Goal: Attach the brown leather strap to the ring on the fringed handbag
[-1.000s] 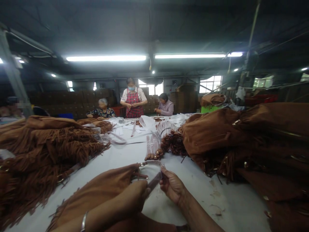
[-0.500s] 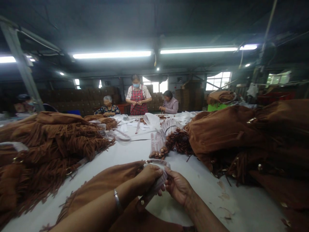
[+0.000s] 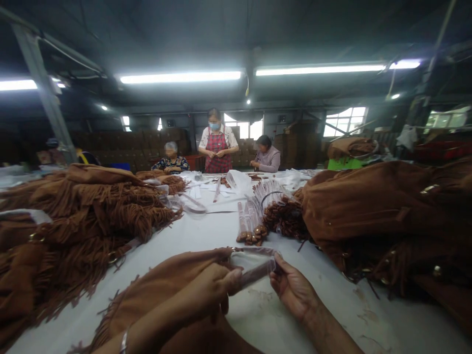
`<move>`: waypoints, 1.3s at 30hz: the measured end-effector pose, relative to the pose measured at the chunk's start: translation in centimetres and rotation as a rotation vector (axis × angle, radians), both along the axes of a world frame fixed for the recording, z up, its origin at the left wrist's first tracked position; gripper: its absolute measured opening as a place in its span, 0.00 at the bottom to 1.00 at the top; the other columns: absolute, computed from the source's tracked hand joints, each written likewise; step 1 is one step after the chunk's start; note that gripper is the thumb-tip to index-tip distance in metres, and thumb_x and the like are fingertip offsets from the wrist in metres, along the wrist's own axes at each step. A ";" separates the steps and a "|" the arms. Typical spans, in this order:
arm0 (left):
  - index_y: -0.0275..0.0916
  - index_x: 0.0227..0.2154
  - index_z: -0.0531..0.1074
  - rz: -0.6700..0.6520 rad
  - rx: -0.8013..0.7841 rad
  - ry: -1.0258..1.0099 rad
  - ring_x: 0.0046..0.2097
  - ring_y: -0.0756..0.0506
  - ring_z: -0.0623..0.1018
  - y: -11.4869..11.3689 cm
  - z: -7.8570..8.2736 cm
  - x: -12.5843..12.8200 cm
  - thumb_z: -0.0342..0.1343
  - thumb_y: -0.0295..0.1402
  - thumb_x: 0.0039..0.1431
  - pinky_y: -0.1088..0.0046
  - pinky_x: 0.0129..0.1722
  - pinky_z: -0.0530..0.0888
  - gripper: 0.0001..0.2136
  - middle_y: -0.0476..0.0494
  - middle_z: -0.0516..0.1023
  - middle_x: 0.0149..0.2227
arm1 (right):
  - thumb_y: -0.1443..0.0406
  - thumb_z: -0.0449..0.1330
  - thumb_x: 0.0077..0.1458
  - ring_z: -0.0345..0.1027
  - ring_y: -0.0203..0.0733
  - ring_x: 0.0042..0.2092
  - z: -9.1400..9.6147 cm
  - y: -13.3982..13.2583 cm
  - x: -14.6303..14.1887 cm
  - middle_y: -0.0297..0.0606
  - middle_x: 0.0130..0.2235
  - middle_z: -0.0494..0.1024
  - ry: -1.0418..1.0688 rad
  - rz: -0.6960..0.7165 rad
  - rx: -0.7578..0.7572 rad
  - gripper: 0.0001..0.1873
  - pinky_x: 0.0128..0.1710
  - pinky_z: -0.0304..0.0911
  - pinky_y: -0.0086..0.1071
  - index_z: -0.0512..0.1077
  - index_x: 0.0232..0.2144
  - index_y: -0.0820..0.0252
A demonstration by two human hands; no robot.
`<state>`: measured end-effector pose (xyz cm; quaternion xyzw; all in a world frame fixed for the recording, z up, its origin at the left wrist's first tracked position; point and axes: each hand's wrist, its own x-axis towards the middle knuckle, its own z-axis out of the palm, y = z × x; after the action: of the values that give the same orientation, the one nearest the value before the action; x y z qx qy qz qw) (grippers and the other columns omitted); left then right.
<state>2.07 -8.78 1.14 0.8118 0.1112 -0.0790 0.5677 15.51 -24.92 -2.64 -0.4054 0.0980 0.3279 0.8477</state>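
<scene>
A brown fringed suede-like bag lies on the white table in front of me. Its strap, with clear plastic film around it, loops up from the bag's top edge. My left hand is closed on the strap near the bag, thumb on top. At the strap's far bend, my right hand pinches the plastic-covered end between thumb and fingers. The bag's lower part is partly hidden by my left forearm.
Fringed brown bags are heaped at left, more brown bags at right. Ahead lie plastic-sleeved straps and a bundle of similar ones. Three people sit or stand across the white table; an apron-wearing person stands.
My hands have moved apart along the strap, the right one outward to the right. The strap between them now shows stretched out. The view has shifted slightly.
</scene>
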 end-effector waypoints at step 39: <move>0.34 0.23 0.66 -0.017 0.316 -0.099 0.15 0.54 0.64 -4.3 -0.8 3.4 0.55 0.37 0.47 0.82 0.13 0.58 0.10 0.53 0.64 0.14 | 0.63 0.51 0.56 0.59 0.32 0.25 2.2 -2.6 -1.0 0.32 0.22 0.67 -1.487 0.723 -0.725 0.13 0.24 0.52 0.24 0.67 0.22 0.63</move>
<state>5.42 -13.06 0.32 0.8948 0.0872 -0.0255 0.4371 14.51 -27.56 -0.42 -0.7611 -0.5113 0.1767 0.3578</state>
